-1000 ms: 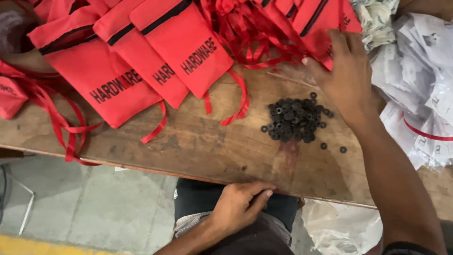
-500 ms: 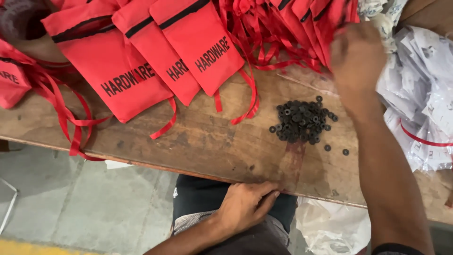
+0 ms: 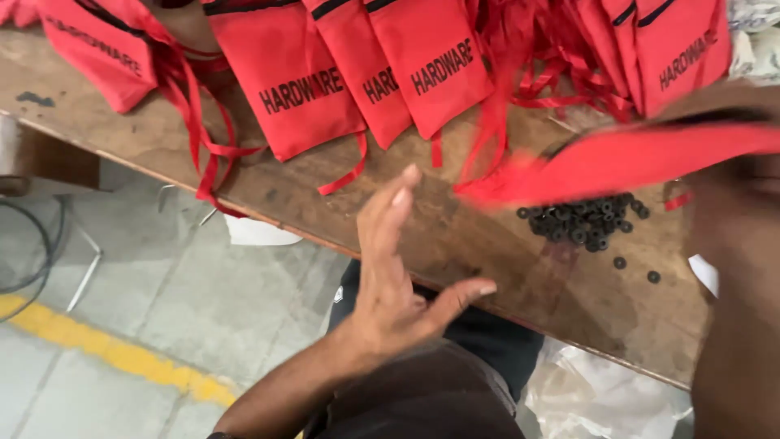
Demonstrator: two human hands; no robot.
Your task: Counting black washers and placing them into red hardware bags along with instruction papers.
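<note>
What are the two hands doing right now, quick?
Left hand: open, fingers spread, holding nothing.
Right hand: blurred; it seems to carry a red pouch over the black washers, but its grip cannot be told.

1. Worn brown wooden table (image 3: 455,244), its surface scratched and stained, its edge running diagonally from upper left to lower right.
2. Row of flat red fabric pouches (image 3: 301,89) with black printed lettering and black top bands, lying overlapped along the table's far side.
3. Loose red ribbon ties (image 3: 203,146) trail from the pouches; some hang over the table edge.
4. Heap of small black ring washers (image 3: 581,221) on the table at right; two strays (image 3: 620,262) lie just beside it.
5. Grey concrete floor (image 3: 203,309) with a painted yellow line (image 3: 106,349).
6. Black cable (image 3: 41,260) on the floor, far left.
7. Crumpled clear plastic bag (image 3: 601,398) below the table, lower right.
</note>
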